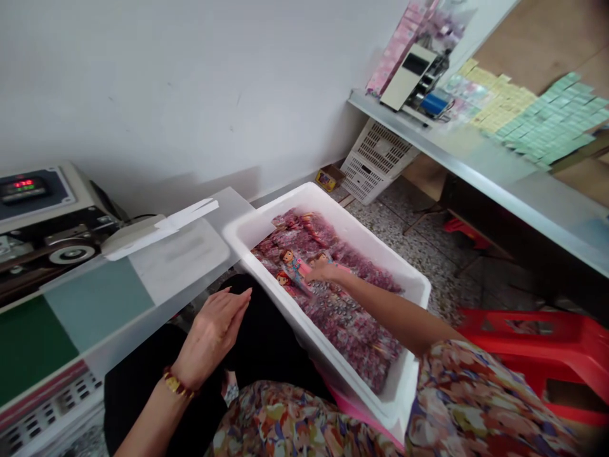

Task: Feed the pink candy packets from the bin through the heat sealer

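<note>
A white foam bin [266, 219] sits by my right knee, filled with several small pink packets [352, 317]. My right hand [322, 271] reaches into the bin and grips packets printed with cartoon figures [292, 265]. My left hand [214, 333] hovers over my black-clad lap with fingers loosely together and nothing in it, close to the bin's near-left wall. A gold bracelet [177, 384] circles the left wrist.
A sealing machine [42, 216] with a red digital readout and a green belt [28, 343] stands at left, with a clear plastic chute [157, 266] beside it. A red stool [537, 349] stands at right. White crates [375, 158] sit under a steel counter [499, 178] holding stacked packets.
</note>
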The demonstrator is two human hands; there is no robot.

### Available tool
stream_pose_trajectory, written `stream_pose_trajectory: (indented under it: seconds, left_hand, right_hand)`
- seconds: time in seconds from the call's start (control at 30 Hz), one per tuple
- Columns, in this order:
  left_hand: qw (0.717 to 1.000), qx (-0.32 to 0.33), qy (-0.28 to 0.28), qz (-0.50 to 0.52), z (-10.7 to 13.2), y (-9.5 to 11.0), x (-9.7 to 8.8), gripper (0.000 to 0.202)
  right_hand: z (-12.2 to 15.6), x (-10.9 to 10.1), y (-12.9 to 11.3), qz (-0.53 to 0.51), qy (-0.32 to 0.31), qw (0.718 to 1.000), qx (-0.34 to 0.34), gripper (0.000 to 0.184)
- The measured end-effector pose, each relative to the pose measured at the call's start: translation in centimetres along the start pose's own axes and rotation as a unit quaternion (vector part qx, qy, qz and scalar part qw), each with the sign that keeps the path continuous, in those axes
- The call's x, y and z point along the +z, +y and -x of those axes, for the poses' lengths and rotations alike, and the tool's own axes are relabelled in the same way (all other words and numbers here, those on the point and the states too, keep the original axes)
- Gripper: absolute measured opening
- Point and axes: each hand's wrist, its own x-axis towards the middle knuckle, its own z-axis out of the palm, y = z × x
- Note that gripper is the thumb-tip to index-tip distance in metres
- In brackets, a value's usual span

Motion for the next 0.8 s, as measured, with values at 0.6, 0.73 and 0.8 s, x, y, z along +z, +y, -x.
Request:
stream_pose_trajectory:
  seconds: [0.6, 0.73, 0.8]
  left_hand:
    - [0.963, -0.161, -0.216, 0.023, -10.8, -3.8, -5.1, 0.042]
    - [0.924, -0.318, -0.097, 0.19, -7.7, -6.1, -5.4, 0.033]
    - [0.885, -0.386, -0.004, 0.26, -6.2, -7.4, -4.7, 0.04]
  right_hand:
    - [8.0, -13.6, -13.7, 0.142, 0.048, 0.888, -0.435, 0.039]
    - [4.8, -15.0, -16.8, -0.029, -0.024, 0.874, -0.484, 0.042]
    - [2.2, -14.2, -18.0, -0.185, -0.079, 0.842, -0.5, 0.043]
